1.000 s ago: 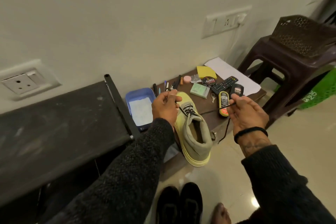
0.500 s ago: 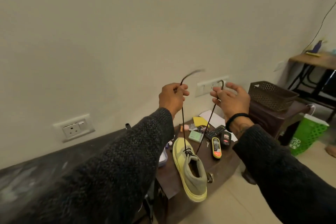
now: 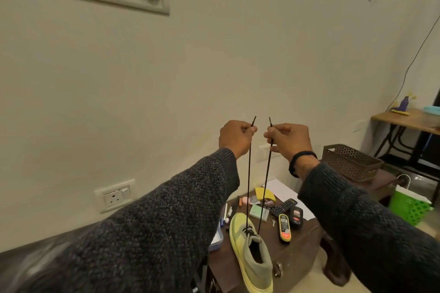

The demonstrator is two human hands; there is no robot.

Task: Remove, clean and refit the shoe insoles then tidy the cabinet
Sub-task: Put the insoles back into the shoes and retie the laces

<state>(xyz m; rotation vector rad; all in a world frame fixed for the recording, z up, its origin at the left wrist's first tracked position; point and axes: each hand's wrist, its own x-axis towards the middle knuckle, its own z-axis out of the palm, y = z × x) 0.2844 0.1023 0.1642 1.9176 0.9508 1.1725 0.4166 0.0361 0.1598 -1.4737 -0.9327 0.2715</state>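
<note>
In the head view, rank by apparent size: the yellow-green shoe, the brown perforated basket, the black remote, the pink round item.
1. Yellow-green shoe, nearest the camera, which may flatter it
2. Brown perforated basket, farther back
3. Black remote
4. Pink round item

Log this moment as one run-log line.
left hand: pinches lace end | right hand: pinches other lace end | laces: pulled up taut | shoe: on cabinet
</note>
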